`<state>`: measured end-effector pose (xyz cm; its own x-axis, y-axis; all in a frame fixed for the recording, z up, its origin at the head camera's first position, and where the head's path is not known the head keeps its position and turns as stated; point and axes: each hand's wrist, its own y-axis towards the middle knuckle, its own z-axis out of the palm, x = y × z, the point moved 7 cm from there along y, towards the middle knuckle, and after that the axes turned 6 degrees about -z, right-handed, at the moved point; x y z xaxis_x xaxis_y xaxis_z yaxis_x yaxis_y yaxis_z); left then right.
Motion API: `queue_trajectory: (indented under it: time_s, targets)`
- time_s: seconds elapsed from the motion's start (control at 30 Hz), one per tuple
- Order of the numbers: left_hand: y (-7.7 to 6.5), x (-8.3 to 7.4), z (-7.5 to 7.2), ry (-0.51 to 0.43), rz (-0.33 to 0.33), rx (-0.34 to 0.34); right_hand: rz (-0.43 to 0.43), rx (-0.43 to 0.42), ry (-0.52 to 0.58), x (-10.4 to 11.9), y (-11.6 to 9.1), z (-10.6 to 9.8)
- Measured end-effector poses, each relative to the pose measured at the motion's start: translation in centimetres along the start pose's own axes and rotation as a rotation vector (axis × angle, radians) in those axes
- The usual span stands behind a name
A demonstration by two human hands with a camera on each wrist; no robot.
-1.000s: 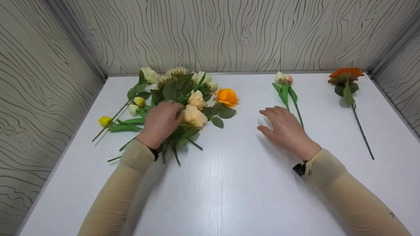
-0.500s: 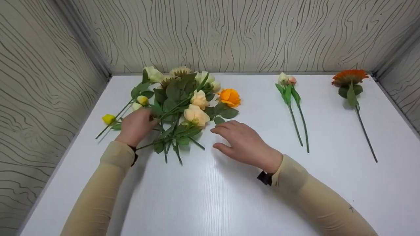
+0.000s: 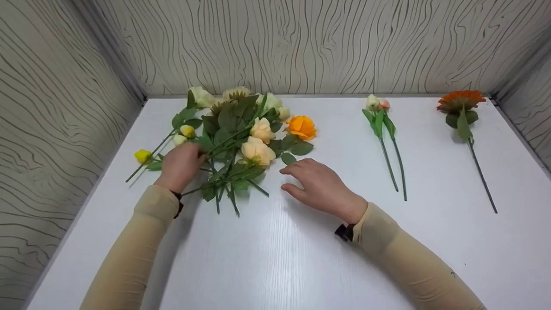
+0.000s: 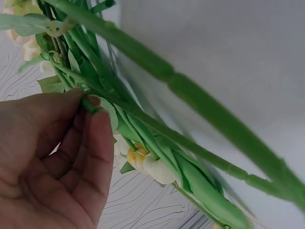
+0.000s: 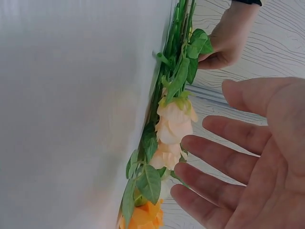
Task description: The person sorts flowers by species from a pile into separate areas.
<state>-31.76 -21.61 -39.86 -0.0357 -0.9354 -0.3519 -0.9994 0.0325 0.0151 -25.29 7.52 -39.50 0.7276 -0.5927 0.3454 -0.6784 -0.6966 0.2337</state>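
At the left side of the pile, my left hand [image 3: 181, 165] pinches a thin green stem [image 4: 89, 106] between thumb and forefinger. In the head view that stem runs up to the right across the leaves. Peach roses [image 3: 258, 151] lie in the pile to the right of this hand, and an orange rose [image 3: 301, 128] rests beyond them. My right hand [image 3: 320, 187] hovers just right of the pile, fingers spread and holding nothing. The right wrist view shows its palm facing the peach roses, apart from them. Yellow tulips [image 3: 143, 156] lie left of my left hand.
On the white table [image 3: 241, 262], two tulips, one white and one pink [image 3: 384, 104], lie side by side right of centre. An orange gerbera [image 3: 461, 101] lies farther right. Cream flowers [image 3: 201, 97] reach the back edge, below a patterned wall [image 3: 301, 47].
My left hand has drawn back left and nearer, out of the pile's middle. My right hand has moved left from beside the tulip pair to the pile. Over the last half second both barely move.
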Motion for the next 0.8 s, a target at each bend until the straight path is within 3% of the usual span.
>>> queue_trajectory:
  time_s: [0.37,0.53,0.63,0.8]
  targets:
    - [-0.7,-1.6,-2.6,-0.030,0.036,-0.143,0.060,-0.061,0.051,-1.0,-0.1,-0.9]
    - [-1.4,-3.3,-3.8,-0.108,0.048,-0.175,0.123,-0.124,0.111,-2.0,-0.2,-1.9]
    - [-1.9,-5.2,-4.0,-0.182,0.065,-0.166,0.209,-0.170,0.215,-3.2,-0.4,-2.6]
    - [-2.9,-9.7,-3.2,-0.268,0.120,-0.162,0.366,-0.275,0.559,-6.2,-1.0,-3.7]
